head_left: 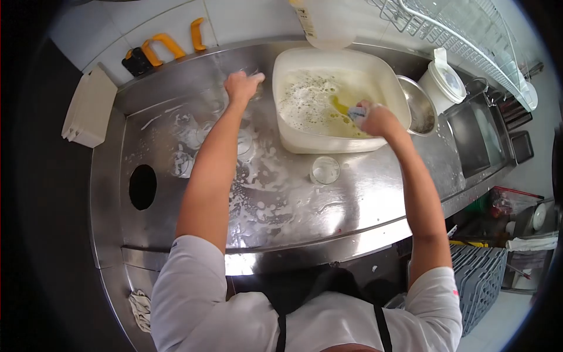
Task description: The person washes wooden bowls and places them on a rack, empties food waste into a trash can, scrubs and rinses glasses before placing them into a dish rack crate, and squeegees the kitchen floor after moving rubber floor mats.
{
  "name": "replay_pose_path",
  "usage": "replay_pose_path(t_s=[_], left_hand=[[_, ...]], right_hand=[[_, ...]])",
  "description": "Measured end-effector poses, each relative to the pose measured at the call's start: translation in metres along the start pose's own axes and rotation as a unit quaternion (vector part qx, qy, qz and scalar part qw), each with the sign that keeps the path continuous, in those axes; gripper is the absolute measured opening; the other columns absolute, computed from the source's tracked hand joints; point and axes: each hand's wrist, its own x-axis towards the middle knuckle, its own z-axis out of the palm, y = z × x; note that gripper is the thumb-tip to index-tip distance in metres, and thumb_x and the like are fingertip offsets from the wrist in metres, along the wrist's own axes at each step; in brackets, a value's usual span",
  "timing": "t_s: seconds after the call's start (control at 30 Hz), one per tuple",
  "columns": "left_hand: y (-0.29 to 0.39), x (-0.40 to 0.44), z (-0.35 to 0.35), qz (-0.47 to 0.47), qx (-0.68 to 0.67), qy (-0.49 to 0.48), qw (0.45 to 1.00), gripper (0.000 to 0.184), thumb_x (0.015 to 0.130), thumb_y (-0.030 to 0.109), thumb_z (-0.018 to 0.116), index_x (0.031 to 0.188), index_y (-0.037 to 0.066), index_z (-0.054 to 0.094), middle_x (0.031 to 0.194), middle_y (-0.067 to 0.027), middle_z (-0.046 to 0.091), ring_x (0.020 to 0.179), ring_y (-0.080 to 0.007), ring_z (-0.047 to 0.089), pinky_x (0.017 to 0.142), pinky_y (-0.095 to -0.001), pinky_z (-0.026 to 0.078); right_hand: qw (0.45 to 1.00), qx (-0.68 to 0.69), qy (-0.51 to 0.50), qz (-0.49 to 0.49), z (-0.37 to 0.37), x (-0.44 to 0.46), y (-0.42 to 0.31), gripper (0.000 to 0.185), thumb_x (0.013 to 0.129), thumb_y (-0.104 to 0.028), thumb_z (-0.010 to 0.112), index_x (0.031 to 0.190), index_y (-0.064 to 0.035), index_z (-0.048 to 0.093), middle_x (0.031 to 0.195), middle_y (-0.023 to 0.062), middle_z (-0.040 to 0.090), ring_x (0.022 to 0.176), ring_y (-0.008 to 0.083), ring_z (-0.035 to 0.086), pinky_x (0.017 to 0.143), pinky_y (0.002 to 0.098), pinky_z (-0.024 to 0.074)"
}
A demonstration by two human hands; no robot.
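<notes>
My left hand (241,87) is at the back of the steel counter, left of a white plastic tub (337,144). Its fingers are curled, and whatever they may hold is hidden. Over the tub's sudsy water (308,102), my right hand (380,120) grips a grey-blue and white sponge (356,112). A yellow-green streak (340,105) shows in the water beside it. One clear glass (325,170) stands in front of the tub. Several soapy glasses, among them a glass (244,144) and another glass (182,164), are around my left forearm.
Foam streaks the steel counter (281,199), which has a round black hole (142,186) at left. Right of the tub are a metal bowl (421,105), a white lidded bucket (443,85) and a sink (469,138). A wire rack (457,38) overhangs. A large bottle (328,23) stands behind.
</notes>
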Motion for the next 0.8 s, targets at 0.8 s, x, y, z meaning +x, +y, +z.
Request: replay_pose_path(t_s=[0.8], left_hand=[[-0.102,-0.236,-0.250,-0.259,-0.690,0.182,0.651,0.051,0.076,0.021,0.074,0.107,0.012,0.035,0.101,-0.0070,0.046,0.095,-0.0220,0.053,0.082,-0.0416,0.049]], right_hand=[[0.801,0.449,0.248,-0.307,0.167,-0.157,-0.390,0.050,0.092,-0.031,0.060,0.132,-0.0022,0.051,0.126,0.0231,0.054,0.119,0.0312,0.052,0.100,0.0406,0.0409]])
